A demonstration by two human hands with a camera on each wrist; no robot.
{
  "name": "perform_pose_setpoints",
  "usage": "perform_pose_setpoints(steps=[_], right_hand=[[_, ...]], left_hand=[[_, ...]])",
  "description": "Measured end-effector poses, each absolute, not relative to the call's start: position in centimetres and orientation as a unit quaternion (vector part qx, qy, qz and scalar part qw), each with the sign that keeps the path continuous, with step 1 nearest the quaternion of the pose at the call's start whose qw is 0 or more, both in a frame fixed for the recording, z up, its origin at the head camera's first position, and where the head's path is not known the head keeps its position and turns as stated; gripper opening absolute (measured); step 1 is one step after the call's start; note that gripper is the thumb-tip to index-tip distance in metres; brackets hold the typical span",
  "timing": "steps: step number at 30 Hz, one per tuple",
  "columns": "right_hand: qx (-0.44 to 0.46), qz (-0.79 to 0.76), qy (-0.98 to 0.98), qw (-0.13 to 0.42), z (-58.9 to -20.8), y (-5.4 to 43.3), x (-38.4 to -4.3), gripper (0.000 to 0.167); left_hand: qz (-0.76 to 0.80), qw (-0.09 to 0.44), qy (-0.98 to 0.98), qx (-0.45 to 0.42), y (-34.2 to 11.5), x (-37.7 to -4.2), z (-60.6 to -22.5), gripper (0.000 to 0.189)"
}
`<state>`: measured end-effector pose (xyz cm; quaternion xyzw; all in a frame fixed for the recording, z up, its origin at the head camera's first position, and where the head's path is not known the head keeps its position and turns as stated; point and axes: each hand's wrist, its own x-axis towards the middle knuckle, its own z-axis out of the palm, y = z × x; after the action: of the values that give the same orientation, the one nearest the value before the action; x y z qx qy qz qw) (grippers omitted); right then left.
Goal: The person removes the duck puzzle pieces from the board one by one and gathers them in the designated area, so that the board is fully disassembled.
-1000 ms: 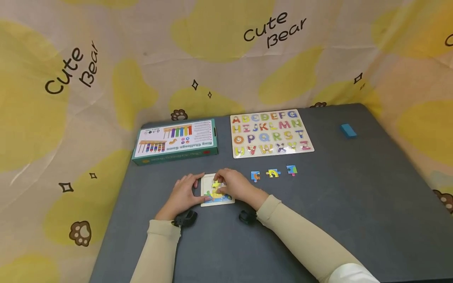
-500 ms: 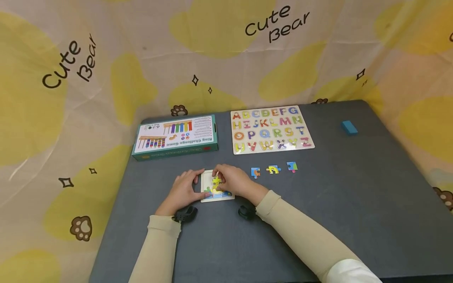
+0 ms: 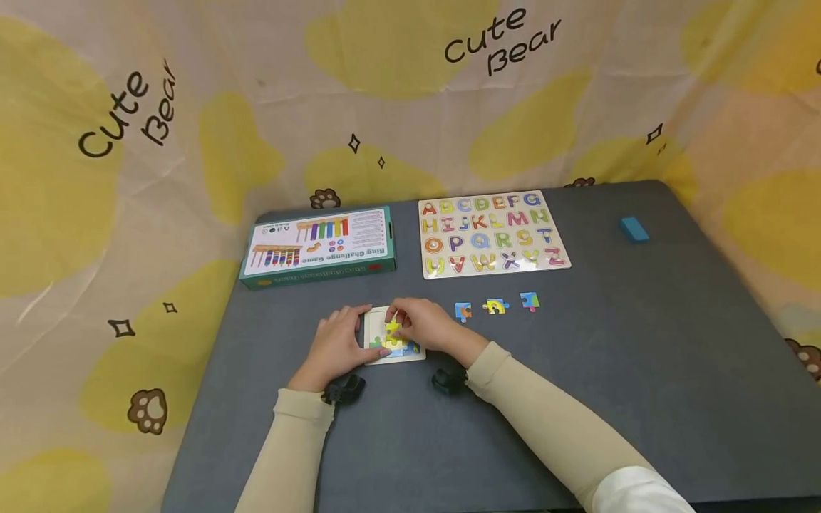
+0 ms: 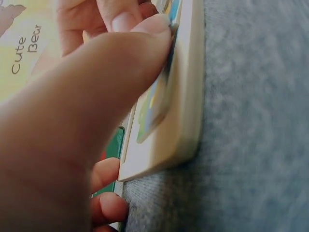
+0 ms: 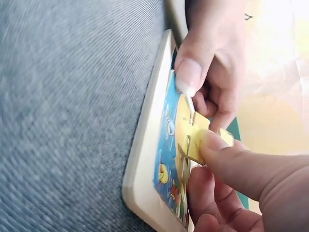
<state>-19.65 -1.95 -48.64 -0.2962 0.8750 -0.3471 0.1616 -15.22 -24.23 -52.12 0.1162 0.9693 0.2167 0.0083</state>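
A small wooden jigsaw board (image 3: 374, 325) lies in front of me, with a blue, yellow and green picture along its near side. My right hand (image 3: 426, 326) pinches a yellow jigsaw piece (image 5: 195, 141) between thumb and fingers, tilted close over the picture. At the board's left side, my left hand (image 3: 333, 345) rests its fingers against the frame, and its thumb (image 4: 120, 60) presses on the pieces near the front edge. Under that thumb, one jigsaw piece (image 4: 155, 107) stands slightly raised from the frame. The right hand hides part of the board in the head view.
Three loose jigsaw pieces (image 3: 495, 306) lie in a row right of the board. Behind them is an alphabet puzzle (image 3: 494, 234). A green and white game box (image 3: 318, 247) stands at the back left, and a blue block (image 3: 634, 230) sits at the far right.
The left thumb has shifted slightly right across the board's pieces. The right hand keeps its pinch on the yellow piece, whose angle has changed a little. The head view has tilted slightly.
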Motion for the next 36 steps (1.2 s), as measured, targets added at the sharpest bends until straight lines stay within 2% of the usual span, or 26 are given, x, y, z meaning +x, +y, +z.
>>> perform_pose_setpoints(steps=[14, 23, 30, 36], right_hand=[[-0.268, -0.441, 0.834, 0.193, -48.8, -1.8, -19.8, 0.013], [-0.251, -0.46, 0.837, 0.159, -48.6, -1.4, -19.6, 0.014], [-0.22, -0.484, 0.833, 0.154, -47.9, -0.9, -19.8, 0.015], [-0.208, -0.469, 0.851, 0.11, -46.2, 1.4, -19.9, 0.026]], left_hand=[[0.227, 0.02, 0.968, 0.106, -24.1, -15.1, -52.0, 0.098], [0.221, 0.013, 0.97, 0.103, -23.8, -15.2, -52.0, 0.091], [0.187, -0.001, 0.979, 0.077, -23.0, -15.1, -52.1, 0.09], [0.198, -0.003, 0.977, 0.081, -23.1, -15.2, -52.1, 0.094]])
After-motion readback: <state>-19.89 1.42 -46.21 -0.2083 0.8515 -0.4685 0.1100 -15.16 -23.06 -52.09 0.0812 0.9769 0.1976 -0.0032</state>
